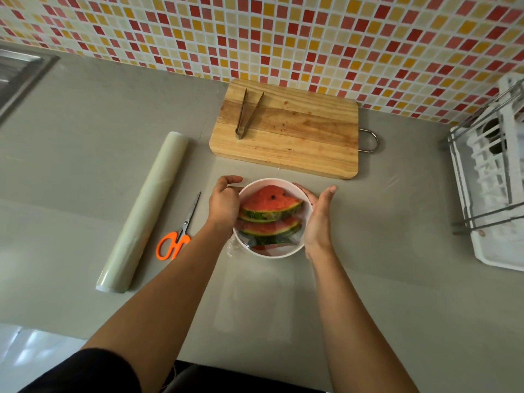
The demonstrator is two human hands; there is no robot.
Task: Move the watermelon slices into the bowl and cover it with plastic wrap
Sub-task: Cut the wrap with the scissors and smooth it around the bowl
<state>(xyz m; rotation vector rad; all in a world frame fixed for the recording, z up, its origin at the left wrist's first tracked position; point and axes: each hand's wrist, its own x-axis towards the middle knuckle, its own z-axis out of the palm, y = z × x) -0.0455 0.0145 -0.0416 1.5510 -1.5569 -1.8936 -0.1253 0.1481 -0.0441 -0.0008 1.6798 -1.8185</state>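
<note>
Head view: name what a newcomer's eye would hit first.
Red watermelon slices stacked in the white bowl at centre, under clear film, with the left hand and right hand against its sides. Behind, the red-and-yellow tiled wall; left of the bowl, orange-handled scissors.

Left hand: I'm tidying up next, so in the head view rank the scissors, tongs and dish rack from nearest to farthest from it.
From the left hand at the bowl:
1. Scissors: just to its left.
2. Tongs: on the cutting board behind.
3. Dish rack: at the far right.
</note>
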